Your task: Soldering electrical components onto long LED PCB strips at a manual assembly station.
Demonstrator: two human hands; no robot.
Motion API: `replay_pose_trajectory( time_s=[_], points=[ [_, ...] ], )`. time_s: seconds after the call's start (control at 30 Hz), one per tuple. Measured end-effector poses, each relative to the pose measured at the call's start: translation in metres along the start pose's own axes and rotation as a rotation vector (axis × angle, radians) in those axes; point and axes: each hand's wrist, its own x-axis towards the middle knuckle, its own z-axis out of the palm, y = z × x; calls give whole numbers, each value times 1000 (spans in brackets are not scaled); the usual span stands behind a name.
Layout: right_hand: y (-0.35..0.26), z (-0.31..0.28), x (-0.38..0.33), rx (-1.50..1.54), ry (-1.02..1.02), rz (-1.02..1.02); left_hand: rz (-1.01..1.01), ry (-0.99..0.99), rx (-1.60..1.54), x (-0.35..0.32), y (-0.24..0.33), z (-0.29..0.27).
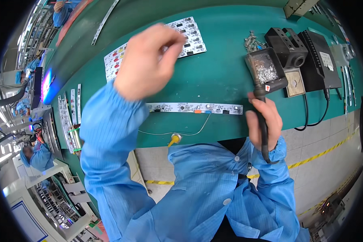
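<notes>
My left hand [147, 62] is raised over a panel of white circuit boards [195, 38], its fingers pinched together. What they hold, if anything, cannot be made out. The hand and sleeve hide part of the panel, which has a group of red parts at its left. In my right hand [270, 121] is a soldering iron [263, 125], its front end over a black tray [275, 85] with solder scraps. Between the hands lies a long narrow white circuit board strip [173, 107] with an orange and a blue part. Its left end is behind my left sleeve.
A thin silvery wire [189, 134] curves below the strip, near a yellow plug [175, 138] at the table edge. At right stand a black iron holder [288, 48], a sponge tray [294, 82] and a black box [318, 60] with cables. More strips [73, 107] lie left.
</notes>
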Motion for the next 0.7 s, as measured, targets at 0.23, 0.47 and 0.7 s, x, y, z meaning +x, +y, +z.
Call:
replay_pose_trajectory(
  time_s=[0.23, 0.47, 0.7],
  points=[
    [-19, 27, 12, -252, -235, -143, -231, 0, -313, -102, -8, -17],
    [-12, 37, 0, -189, -124, -255, -288, -78, -502, -113, -7, -5],
    [-16, 31, -2, -190, -134, -300, -204, -211, -460, -99, -10, 2]
  ],
)
